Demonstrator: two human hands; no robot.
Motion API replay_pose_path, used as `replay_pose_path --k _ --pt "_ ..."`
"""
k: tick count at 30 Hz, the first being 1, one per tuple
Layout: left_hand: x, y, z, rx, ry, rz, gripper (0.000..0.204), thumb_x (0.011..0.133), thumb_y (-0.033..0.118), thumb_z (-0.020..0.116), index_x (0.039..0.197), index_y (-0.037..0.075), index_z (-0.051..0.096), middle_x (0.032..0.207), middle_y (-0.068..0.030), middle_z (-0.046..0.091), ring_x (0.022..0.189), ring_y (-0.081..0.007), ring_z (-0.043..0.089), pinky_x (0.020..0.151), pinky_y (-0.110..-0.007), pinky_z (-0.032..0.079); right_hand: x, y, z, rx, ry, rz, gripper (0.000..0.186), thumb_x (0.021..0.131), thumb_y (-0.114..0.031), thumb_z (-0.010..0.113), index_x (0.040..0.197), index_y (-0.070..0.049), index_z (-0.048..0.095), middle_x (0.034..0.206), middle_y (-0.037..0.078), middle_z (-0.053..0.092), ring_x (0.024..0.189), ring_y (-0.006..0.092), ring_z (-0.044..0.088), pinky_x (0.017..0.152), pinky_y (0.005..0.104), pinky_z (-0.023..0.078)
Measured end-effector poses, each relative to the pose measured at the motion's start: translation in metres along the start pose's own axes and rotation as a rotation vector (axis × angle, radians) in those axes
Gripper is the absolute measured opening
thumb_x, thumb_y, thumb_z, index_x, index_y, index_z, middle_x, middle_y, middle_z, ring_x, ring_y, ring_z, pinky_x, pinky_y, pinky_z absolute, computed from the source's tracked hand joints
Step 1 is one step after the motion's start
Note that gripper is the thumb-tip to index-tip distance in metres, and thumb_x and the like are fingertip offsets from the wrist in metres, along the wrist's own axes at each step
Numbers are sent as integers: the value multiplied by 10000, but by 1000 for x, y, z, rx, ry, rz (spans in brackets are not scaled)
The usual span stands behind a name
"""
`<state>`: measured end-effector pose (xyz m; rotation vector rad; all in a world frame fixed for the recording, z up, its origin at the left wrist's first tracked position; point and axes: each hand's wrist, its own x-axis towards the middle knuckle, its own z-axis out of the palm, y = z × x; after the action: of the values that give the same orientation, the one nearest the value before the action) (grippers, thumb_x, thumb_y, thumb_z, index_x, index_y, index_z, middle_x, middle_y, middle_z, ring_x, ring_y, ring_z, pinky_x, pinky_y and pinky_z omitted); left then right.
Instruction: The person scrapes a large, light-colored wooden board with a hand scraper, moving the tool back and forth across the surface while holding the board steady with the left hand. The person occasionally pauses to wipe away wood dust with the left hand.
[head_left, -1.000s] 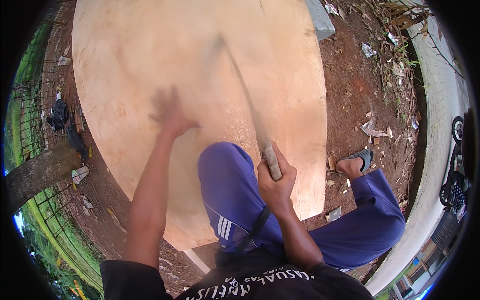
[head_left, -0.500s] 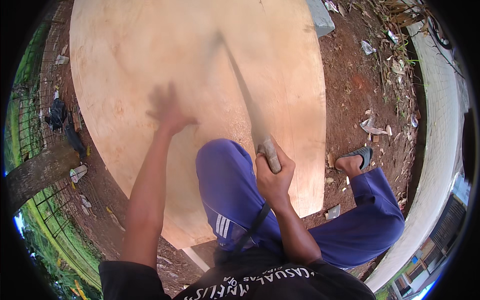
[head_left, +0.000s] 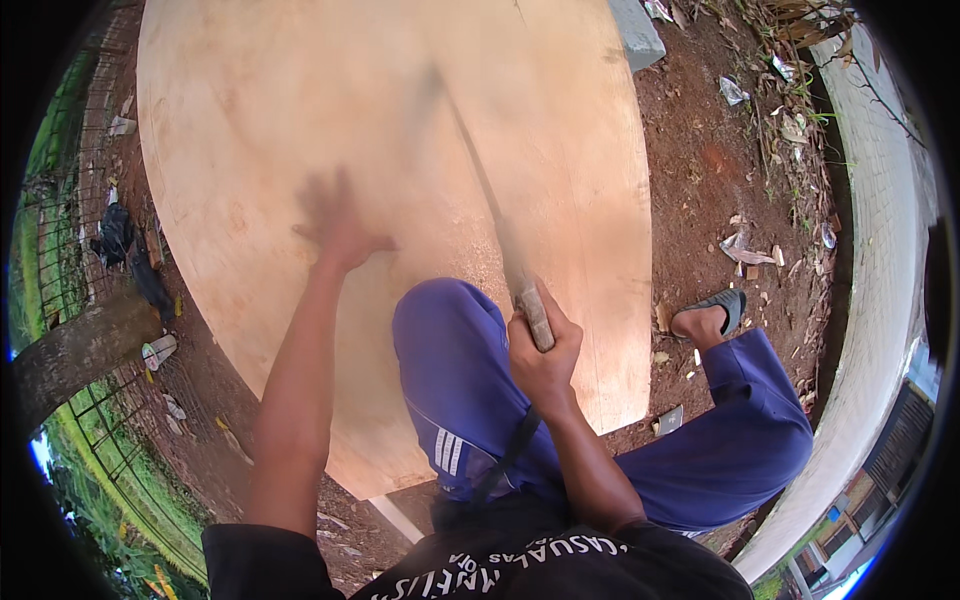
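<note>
A large pale plywood sheet [head_left: 270, 120] spreads out in front of me. My left hand [head_left: 342, 225] lies on it with the fingers spread, left of the middle. Wrapped round the worn handle of a handsaw [head_left: 510, 240] is my right hand [head_left: 545, 350], just right of my bent knee. The saw's narrow blade runs away from me over the sheet toward its far middle, and the tip is blurred. Fine sawdust shows on the wood beside the blade. My knee in blue trousers [head_left: 450, 340] rests on or over the sheet's near part.
Reddish soil [head_left: 700, 180] with litter and wood scraps borders the sheet. My sandalled foot [head_left: 715, 315] stands on the right. Beyond it runs a pale wall [head_left: 875, 250]. A grey block [head_left: 638, 35] touches the far right edge. On the left are a log [head_left: 85, 345] and wire fencing.
My right hand and the saw handle have shifted slightly, the handle a little nearer to me. The left hand keeps its place on the plywood.
</note>
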<state>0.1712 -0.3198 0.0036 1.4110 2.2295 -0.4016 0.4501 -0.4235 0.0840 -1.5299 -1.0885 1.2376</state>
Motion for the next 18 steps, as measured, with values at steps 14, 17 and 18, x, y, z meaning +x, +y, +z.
replay_pose_path --k 14,17,18 --pt "0 -1 1 -23 5 12 1660 476 516 996 1639 217 -151 1655 -263 -269 1519 -475 -263 1110 -802 -42 -12 -10 -9 -50 -40 7 525 847 48 609 1364 126 570 700 113 654 627 95 638 609 256 522" --pt "0 3 -2 -32 11 9 1658 477 503 1000 1639 220 -149 1657 -262 -264 1519 -477 -259 1111 -802 -39 25 0 9 -16 -19 -31 514 848 38 611 1354 124 582 706 109 650 638 78 618 586 257 504" --pt "2 6 2 -38 16 24 1661 474 501 1001 1639 220 -148 1658 -263 -262 1520 -478 -256 1111 -802 -38 71 -6 30 -106 -27 26 501 851 -5 612 1342 97 601 654 132 615 586 91 581 549 294 477"
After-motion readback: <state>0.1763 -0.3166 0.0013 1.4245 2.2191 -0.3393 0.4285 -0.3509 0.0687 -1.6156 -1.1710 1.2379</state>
